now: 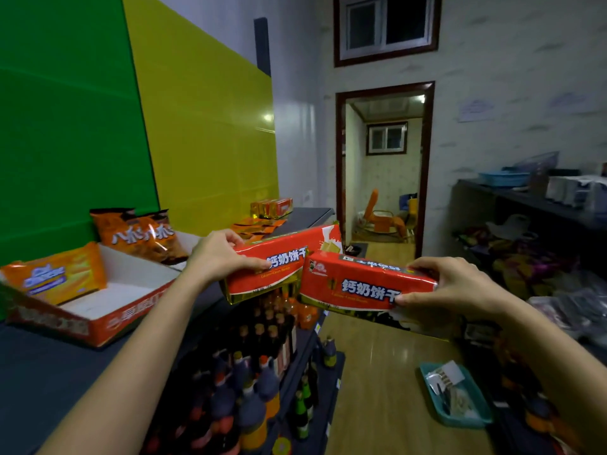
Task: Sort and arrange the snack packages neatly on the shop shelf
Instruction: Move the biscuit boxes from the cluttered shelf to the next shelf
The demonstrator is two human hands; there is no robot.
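Note:
My left hand (223, 257) grips a red biscuit pack (279, 270) by its left end, held in the air beside the dark shelf top (42, 366). My right hand (453, 290) grips a second red biscuit pack (358, 284) by its right end, just right of the first; the two packs nearly touch. On the shelf top stands a red and white cardboard tray (108, 320) holding an orange snack bag (56, 277) at its left and orange chip bags (144, 234) at its back.
More orange packets (259, 226) and gold-red boxes (272, 206) lie farther along the shelf top. Bottles (249, 382) fill the lower shelves. A teal basket (460, 395) sits on the wooden floor. Another dark rack (532, 205) stands right; a doorway (384, 178) is ahead.

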